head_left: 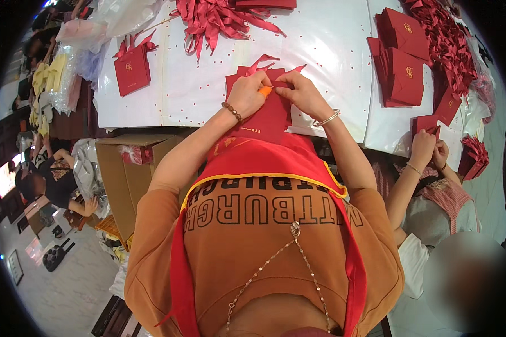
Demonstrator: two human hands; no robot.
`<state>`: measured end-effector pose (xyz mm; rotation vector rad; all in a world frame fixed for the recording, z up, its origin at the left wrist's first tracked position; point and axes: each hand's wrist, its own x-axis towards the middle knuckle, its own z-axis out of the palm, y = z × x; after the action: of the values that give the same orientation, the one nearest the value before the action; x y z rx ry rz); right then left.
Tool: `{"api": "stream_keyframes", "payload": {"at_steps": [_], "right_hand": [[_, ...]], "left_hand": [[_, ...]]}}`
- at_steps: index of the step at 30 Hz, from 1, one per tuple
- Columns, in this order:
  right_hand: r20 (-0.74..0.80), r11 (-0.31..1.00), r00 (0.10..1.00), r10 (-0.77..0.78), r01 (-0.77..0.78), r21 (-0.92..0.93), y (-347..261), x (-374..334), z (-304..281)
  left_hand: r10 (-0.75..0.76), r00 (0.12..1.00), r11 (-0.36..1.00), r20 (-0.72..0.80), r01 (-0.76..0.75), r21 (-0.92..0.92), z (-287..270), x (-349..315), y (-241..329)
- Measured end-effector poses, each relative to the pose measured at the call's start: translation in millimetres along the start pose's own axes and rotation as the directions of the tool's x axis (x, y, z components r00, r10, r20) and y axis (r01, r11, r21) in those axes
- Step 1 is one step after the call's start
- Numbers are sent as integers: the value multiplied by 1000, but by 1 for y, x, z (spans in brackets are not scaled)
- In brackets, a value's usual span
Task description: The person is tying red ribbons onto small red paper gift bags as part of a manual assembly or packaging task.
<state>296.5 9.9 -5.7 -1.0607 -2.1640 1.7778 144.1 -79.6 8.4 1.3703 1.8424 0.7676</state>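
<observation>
My left hand (247,94) and my right hand (299,90) meet at the top edge of a red paper bag (269,115) that lies flat at the near edge of the white table (331,45). Both hands pinch the bag's rim, where red ribbon ends (262,60) stick out. A small orange piece (265,90) shows between my left fingers; what it is I cannot tell. A bead bracelet is on my left wrist and a thin bangle on my right.
A heap of red ribbons (211,19) lies at the far middle. A single red bag (132,68) lies left, stacks of red bags (402,56) right. A seated person's hands (427,149) hold another red bag at my right. A cardboard box (130,168) stands below left.
</observation>
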Motion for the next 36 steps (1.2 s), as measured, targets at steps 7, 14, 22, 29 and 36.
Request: {"api": "stream_keyframes", "payload": {"at_steps": [7,14,22,29,36], "right_hand": [[9,988,995,-98,99,-117,-1,1,-1],[-23,997,999,-32,34,70,-3,-4,5],[-1,1000,1000,-9,9,-27,-16,-8,3],[-10,999,999,40,-40,20,-16,-12,4],[-45,976,991,-126,116,-182,-3,-6,9]], "left_hand": [[-98,980,994,172,103,-20,-5,9,0],[-133,985,986,111,143,-88,-2,3,1],[-287,937,755,198,348,-556,6,10,-18],[-139,986,980,-90,124,-155,15,-2,-5],[-319,948,780,4,264,-568,25,-2,-16]]}}
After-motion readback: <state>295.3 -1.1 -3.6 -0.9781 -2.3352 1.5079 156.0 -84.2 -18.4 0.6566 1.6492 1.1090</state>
